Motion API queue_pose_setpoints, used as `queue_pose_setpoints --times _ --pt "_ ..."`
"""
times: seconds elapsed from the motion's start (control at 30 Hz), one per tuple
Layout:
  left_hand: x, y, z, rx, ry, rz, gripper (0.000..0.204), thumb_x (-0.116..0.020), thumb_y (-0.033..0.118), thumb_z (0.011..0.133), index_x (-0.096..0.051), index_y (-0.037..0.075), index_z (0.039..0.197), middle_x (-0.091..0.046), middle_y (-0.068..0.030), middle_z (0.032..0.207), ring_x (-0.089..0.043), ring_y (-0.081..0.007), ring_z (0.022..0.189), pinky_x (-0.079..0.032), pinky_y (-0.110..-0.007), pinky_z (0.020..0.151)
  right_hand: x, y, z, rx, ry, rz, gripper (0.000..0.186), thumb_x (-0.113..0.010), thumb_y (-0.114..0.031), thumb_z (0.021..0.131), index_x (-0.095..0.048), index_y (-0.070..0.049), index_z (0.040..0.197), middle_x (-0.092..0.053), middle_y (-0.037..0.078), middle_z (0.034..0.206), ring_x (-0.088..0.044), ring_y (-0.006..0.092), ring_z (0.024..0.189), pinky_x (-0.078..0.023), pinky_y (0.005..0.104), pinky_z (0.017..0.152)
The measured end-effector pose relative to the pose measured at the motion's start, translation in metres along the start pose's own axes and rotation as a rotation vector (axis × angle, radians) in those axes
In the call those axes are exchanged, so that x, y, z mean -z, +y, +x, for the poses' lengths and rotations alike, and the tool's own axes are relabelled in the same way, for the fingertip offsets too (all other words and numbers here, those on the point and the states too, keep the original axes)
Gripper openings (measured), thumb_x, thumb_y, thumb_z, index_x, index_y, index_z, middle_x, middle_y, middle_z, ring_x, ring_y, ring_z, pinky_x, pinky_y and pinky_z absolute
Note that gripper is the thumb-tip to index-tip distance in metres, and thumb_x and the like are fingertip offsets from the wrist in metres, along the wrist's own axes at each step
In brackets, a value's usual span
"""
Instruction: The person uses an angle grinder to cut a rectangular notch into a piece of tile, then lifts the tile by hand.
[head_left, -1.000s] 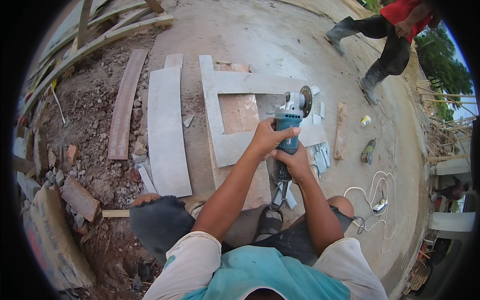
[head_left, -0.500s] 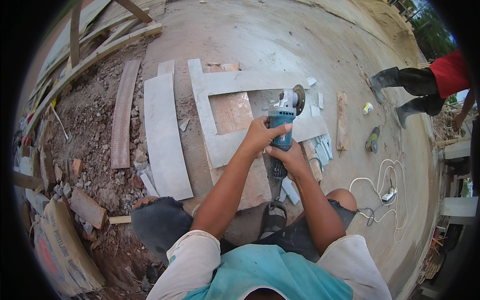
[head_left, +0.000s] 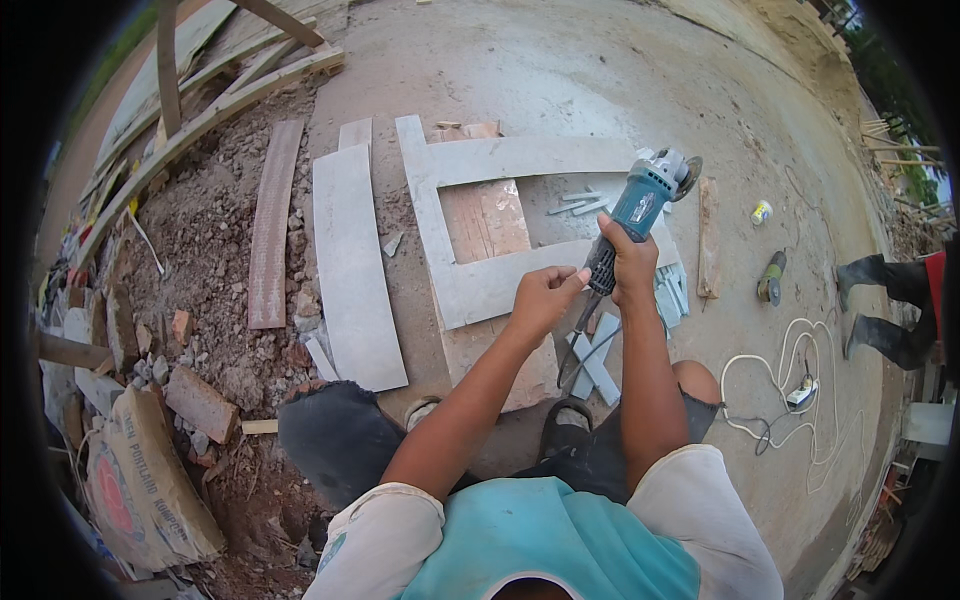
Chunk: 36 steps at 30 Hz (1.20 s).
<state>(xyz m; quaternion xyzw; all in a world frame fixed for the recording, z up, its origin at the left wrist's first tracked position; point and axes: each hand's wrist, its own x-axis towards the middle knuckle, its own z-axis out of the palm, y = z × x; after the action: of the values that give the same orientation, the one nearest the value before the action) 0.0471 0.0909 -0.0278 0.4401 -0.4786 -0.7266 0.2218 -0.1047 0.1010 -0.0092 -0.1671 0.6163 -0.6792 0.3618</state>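
Note:
My right hand (head_left: 630, 258) is closed round the lower body of a teal angle grinder (head_left: 640, 200), tilted up to the right with its disc at the top. My left hand (head_left: 552, 292) is closed in a pinch beside the grinder's lower end; I cannot make out what, if anything, it holds. A dark cord hangs below the tool. Beneath, a pale board cut like a frame (head_left: 520, 153) lies over a reddish board (head_left: 466, 225), with several narrow pale strips (head_left: 600, 365) beside and below it.
Pale planks (head_left: 355, 270), a reddish plank (head_left: 275, 230), rubble and a paper sack (head_left: 145, 485) lie left, under timber (head_left: 210, 105). At right are another grinder (head_left: 771, 278), a small container (head_left: 761, 212), coiled cable with power strip (head_left: 801, 395) and a booted person (head_left: 895, 305).
The grinder has moved right and tilted. My left hand has left its body and moved lower; my right hand has risen with it. The booted person has moved toward the right edge.

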Motion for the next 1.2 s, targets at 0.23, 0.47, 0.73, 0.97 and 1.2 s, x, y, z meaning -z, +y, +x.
queue_pose_setpoints --times 0.23,0.47,0.73,0.97,1.2 --pt "-0.028 -0.018 -0.010 -0.015 0.076 -0.320 0.036 -0.074 0.022 0.089 -0.064 -0.005 0.110 -0.065 -0.0046 0.083 -0.059 -0.0082 0.074 -0.049 -0.022 0.064 0.009 0.007 0.001 0.022 0.059 -0.025 0.028 -0.082 -0.016 0.076 -0.061 -0.005 0.091 -0.061 0.001 0.083 -0.056 0.0106 0.069 -0.046 0.0271 0.064" --pt "-0.034 -0.034 -0.003 -0.129 0.103 -0.289 0.034 -0.074 0.022 0.089 -0.062 -0.004 0.107 -0.066 -0.0057 0.086 -0.060 -0.0089 0.073 -0.050 -0.022 0.066 0.011 0.004 0.000 -0.052 0.045 0.013 0.022 -0.079 -0.014 0.079 -0.061 -0.006 0.090 -0.059 -0.001 0.079 -0.055 0.0092 0.064 -0.044 0.0255 0.059" --pt "-0.040 -0.041 -0.002 -0.142 0.159 -0.251 0.036 -0.074 0.021 0.089 -0.060 -0.007 0.106 -0.066 -0.0078 0.084 -0.062 -0.0096 0.070 -0.051 -0.023 0.063 0.012 0.009 0.003 -0.056 0.031 -0.012 0.023 -0.078 -0.016 0.080 -0.061 -0.004 0.089 -0.060 0.002 0.074 -0.057 0.0115 0.057 -0.046 0.0259 0.053" --pt "0.018 -0.010 0.008 -0.460 0.671 0.242 0.037 -0.076 0.021 0.084 -0.063 -0.004 0.108 -0.065 -0.0132 0.094 -0.063 -0.0219 0.082 -0.052 -0.032 0.073 0.013 0.001 0.002 -0.105 0.010 -0.047 0.027 -0.078 -0.016 0.080 -0.062 -0.003 0.096 -0.060 0.001 0.081 -0.056 0.0107 0.064 -0.046 0.0260 0.059" --pt "0.128 -0.064 0.047 0.140 1.214 0.737 0.056 -0.049 0.041 0.099 -0.046 -0.001 0.137 -0.059 -0.0215 0.121 -0.054 -0.0398 0.116 -0.041 -0.049 0.098 0.003 0.006 0.005 -0.069 -0.042 -0.105 0.030 -0.080 -0.017 0.077 -0.062 -0.003 0.097 -0.060 0.002 0.085 -0.057 0.0118 0.070 -0.046 0.0275 0.066"
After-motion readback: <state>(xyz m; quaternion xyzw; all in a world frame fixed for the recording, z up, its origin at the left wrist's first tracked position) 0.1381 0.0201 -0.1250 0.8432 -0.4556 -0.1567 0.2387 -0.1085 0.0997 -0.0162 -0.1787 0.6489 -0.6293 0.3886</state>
